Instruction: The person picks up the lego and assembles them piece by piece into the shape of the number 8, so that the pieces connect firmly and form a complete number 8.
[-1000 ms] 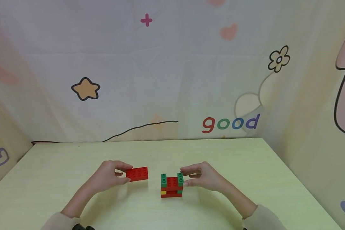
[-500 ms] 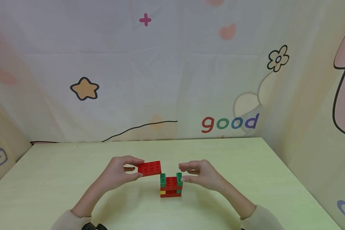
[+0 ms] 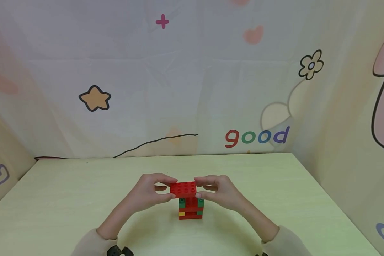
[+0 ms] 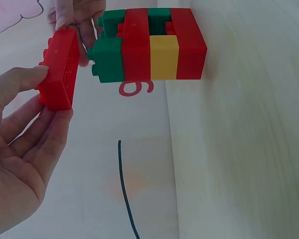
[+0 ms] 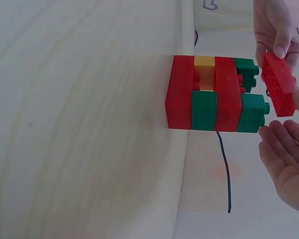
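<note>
In the head view my left hand (image 3: 148,192) pinches the left end of a red building brick (image 3: 183,190), thumb on the near side. My right hand (image 3: 219,191) is at the brick's right end, its thumb at the corner; the right wrist view shows its fingertips (image 5: 275,130) just short of the brick. Below the brick, a stack of red, green and yellow bricks (image 3: 191,209) stands on the table. Two green bricks (image 4: 108,60) with bare studs form its top. Both wrist views show a gap between the held brick and these studs.
The stack rests on a pale wood-look table (image 3: 83,199). A printed cloth (image 3: 140,89) hangs behind the table and at its sides. A dark wrist strap (image 3: 118,250) shows at the left sleeve.
My left hand has carried the red brick rightward from beside the stack to above it. My right hand has stayed near the stack's right side, fingers now at the brick's end.
</note>
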`<state>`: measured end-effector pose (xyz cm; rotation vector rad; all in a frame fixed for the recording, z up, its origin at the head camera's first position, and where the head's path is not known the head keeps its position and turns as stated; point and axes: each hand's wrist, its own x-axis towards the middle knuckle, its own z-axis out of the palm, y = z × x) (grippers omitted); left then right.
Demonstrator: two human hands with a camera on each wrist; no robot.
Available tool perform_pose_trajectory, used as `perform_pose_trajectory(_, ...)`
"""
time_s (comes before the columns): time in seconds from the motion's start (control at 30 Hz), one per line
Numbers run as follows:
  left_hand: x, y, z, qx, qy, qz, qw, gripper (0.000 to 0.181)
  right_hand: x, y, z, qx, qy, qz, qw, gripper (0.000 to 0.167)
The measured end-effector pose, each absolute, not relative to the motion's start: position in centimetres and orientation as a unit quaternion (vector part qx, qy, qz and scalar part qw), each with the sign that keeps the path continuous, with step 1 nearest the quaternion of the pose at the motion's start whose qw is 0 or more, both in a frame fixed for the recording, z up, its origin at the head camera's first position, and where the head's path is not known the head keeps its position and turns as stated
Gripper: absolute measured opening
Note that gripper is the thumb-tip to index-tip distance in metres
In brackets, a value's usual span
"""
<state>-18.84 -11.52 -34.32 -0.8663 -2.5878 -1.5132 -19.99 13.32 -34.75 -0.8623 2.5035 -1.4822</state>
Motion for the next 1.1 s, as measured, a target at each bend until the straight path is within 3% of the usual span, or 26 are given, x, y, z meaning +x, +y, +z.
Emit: perform_pose_trajectory(1.1,-19.2,-9.3,-35.5,-0.271,-0.833,-0.483,-0.021,0.034,-20.2,15.4,-36.1,-0.259,0.829,-0.488,0.087,0.045)
